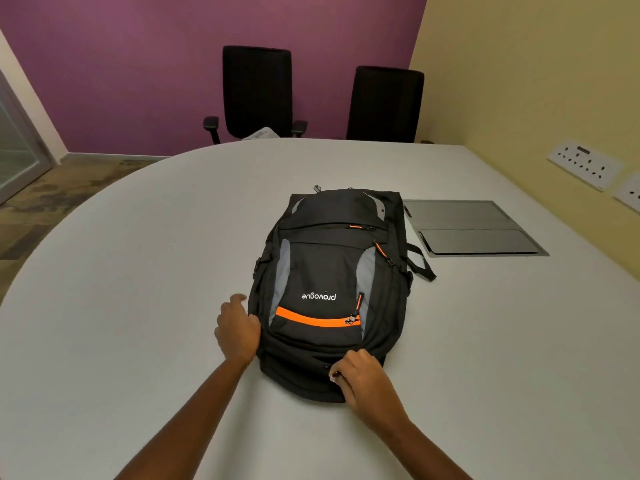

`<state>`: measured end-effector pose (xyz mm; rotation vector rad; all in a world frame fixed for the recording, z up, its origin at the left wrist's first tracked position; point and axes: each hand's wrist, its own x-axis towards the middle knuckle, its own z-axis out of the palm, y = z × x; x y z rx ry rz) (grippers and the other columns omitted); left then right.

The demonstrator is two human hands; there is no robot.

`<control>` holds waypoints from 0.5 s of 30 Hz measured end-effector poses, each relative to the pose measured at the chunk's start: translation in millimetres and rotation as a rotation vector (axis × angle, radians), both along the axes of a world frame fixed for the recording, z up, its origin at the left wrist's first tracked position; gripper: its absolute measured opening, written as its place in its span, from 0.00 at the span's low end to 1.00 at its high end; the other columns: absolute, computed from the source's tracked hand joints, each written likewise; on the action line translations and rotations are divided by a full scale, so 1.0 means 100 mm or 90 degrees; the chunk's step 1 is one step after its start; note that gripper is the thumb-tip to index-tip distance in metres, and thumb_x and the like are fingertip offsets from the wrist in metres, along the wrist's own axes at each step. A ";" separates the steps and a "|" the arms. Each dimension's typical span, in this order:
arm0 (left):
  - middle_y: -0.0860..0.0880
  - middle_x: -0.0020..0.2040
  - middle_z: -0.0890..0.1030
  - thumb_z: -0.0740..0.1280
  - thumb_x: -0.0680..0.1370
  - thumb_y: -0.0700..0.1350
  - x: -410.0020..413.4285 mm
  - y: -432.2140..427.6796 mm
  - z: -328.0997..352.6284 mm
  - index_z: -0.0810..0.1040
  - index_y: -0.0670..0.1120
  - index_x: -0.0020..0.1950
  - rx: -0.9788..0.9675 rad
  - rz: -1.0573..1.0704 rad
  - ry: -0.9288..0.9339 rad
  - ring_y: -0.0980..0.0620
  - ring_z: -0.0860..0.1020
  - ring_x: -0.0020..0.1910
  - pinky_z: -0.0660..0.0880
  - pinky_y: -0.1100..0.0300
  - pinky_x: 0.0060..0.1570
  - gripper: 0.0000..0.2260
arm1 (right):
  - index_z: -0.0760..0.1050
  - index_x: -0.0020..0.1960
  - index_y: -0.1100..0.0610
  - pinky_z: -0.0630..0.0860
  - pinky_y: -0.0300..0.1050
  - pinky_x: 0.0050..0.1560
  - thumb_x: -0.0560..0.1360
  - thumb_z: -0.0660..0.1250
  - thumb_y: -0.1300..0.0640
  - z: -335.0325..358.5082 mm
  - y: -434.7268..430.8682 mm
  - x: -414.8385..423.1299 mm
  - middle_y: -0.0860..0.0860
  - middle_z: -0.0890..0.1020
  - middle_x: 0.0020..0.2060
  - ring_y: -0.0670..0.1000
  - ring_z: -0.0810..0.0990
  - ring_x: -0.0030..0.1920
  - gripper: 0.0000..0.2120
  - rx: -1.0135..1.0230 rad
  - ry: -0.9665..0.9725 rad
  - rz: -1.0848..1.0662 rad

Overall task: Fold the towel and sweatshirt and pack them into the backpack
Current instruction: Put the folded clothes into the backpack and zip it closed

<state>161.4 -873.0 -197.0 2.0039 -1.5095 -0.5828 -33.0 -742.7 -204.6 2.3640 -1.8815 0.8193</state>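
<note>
We see the backpack (pixel 329 268) lying flat in the middle of the table (pixel 138 271), its long axis running away from us and its logo (pixel 318 296) upside down, our left hand (pixel 237 329) curled onto its left side with fingertips hidden, our right hand (pixel 363 382) pinching a barely discernible zipper pull (pixel 334 375) at its near end.

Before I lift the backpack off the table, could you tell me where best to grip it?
Probably the black strap loop sticking out from the right flank of the backpack: come from the right, where it lies free on the table. The body lies flat and bulky, offering no narrow part to close fingers round.
</note>
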 end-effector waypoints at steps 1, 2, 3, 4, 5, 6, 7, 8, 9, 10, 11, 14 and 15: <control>0.40 0.54 0.77 0.61 0.75 0.34 -0.07 0.05 0.01 0.74 0.41 0.60 -0.068 -0.030 -0.042 0.39 0.76 0.53 0.72 0.48 0.54 0.14 | 0.77 0.38 0.50 0.66 0.35 0.41 0.69 0.59 0.54 -0.03 0.05 0.04 0.44 0.77 0.33 0.43 0.66 0.39 0.08 0.002 -0.036 -0.034; 0.41 0.54 0.78 0.61 0.74 0.35 -0.14 0.13 0.07 0.75 0.42 0.60 -0.158 -0.111 -0.054 0.41 0.76 0.52 0.71 0.50 0.53 0.15 | 0.76 0.39 0.50 0.66 0.35 0.42 0.69 0.60 0.54 -0.05 0.09 0.08 0.44 0.77 0.33 0.43 0.66 0.39 0.07 -0.001 -0.073 -0.064; 0.44 0.51 0.79 0.61 0.74 0.37 -0.21 0.20 0.08 0.76 0.44 0.57 -0.245 -0.245 -0.056 0.44 0.77 0.49 0.70 0.55 0.51 0.13 | 0.76 0.40 0.50 0.65 0.35 0.42 0.69 0.60 0.54 -0.06 0.13 0.11 0.44 0.77 0.34 0.42 0.66 0.39 0.06 -0.001 -0.103 -0.091; 0.47 0.47 0.80 0.60 0.74 0.40 -0.28 0.28 0.10 0.77 0.46 0.53 -0.315 -0.405 -0.080 0.48 0.77 0.46 0.70 0.59 0.48 0.11 | 0.75 0.40 0.49 0.64 0.35 0.41 0.69 0.60 0.54 -0.07 0.16 0.15 0.44 0.76 0.33 0.42 0.66 0.39 0.05 -0.003 -0.120 -0.110; 0.51 0.43 0.79 0.59 0.74 0.44 -0.34 0.35 0.06 0.77 0.49 0.49 -0.376 -0.562 -0.140 0.52 0.76 0.41 0.69 0.62 0.43 0.08 | 0.75 0.40 0.49 0.64 0.36 0.41 0.68 0.60 0.54 -0.06 0.19 0.17 0.44 0.76 0.33 0.42 0.66 0.39 0.05 -0.006 -0.123 -0.119; 0.54 0.39 0.78 0.59 0.73 0.47 -0.37 0.41 0.03 0.76 0.51 0.45 -0.405 -0.684 -0.224 0.55 0.75 0.37 0.70 0.64 0.38 0.07 | 0.75 0.40 0.49 0.63 0.36 0.40 0.68 0.61 0.54 -0.06 0.21 0.19 0.44 0.75 0.33 0.42 0.66 0.39 0.05 -0.014 -0.123 -0.125; 0.56 0.35 0.77 0.59 0.73 0.49 -0.41 0.45 0.00 0.76 0.52 0.41 -0.412 -0.765 -0.300 0.57 0.74 0.34 0.69 0.65 0.34 0.07 | 0.77 0.39 0.49 0.64 0.36 0.40 0.68 0.61 0.55 -0.06 0.22 0.19 0.44 0.75 0.33 0.43 0.65 0.38 0.06 -0.017 -0.126 -0.129; 0.57 0.34 0.76 0.59 0.73 0.50 -0.43 0.49 -0.05 0.76 0.53 0.39 -0.402 -0.804 -0.345 0.58 0.73 0.31 0.69 0.66 0.31 0.08 | 0.78 0.38 0.50 0.65 0.36 0.40 0.67 0.62 0.57 -0.08 0.23 0.18 0.45 0.75 0.32 0.43 0.65 0.38 0.07 -0.015 -0.135 -0.137; 0.57 0.33 0.76 0.58 0.73 0.51 -0.45 0.52 -0.10 0.76 0.53 0.37 -0.399 -0.814 -0.349 0.59 0.73 0.30 0.68 0.66 0.30 0.09 | 0.79 0.37 0.51 0.66 0.34 0.40 0.67 0.63 0.60 -0.11 0.23 0.17 0.46 0.76 0.31 0.44 0.65 0.38 0.07 -0.005 -0.150 -0.153; 0.57 0.33 0.75 0.58 0.73 0.52 -0.45 0.53 -0.13 0.76 0.53 0.37 -0.391 -0.820 -0.336 0.59 0.73 0.30 0.66 0.67 0.31 0.09 | 0.81 0.37 0.52 0.67 0.32 0.41 0.66 0.65 0.62 -0.12 0.23 0.16 0.46 0.76 0.31 0.44 0.65 0.39 0.08 0.015 -0.173 -0.170; 0.57 0.33 0.75 0.58 0.73 0.52 -0.43 0.52 -0.15 0.75 0.53 0.37 -0.392 -0.820 -0.327 0.59 0.73 0.30 0.65 0.67 0.31 0.09 | 0.82 0.37 0.53 0.67 0.29 0.41 0.66 0.67 0.64 -0.12 0.23 0.16 0.47 0.76 0.31 0.45 0.65 0.39 0.08 0.039 -0.195 -0.188; 0.57 0.32 0.75 0.57 0.74 0.52 -0.39 0.47 -0.15 0.69 0.52 0.38 -0.407 -0.839 -0.319 0.59 0.72 0.29 0.65 0.68 0.32 0.07 | 0.83 0.44 0.55 0.65 0.23 0.43 0.74 0.65 0.66 -0.05 0.23 0.14 0.43 0.73 0.35 0.41 0.65 0.40 0.10 0.144 -0.253 -0.224; 0.57 0.32 0.75 0.57 0.74 0.52 -0.40 0.47 -0.11 0.65 0.52 0.39 -0.393 -0.850 -0.315 0.60 0.72 0.28 0.66 0.69 0.31 0.06 | 0.83 0.46 0.56 0.65 0.24 0.43 0.75 0.64 0.66 -0.03 0.23 0.13 0.40 0.71 0.36 0.39 0.66 0.41 0.10 0.173 -0.270 -0.224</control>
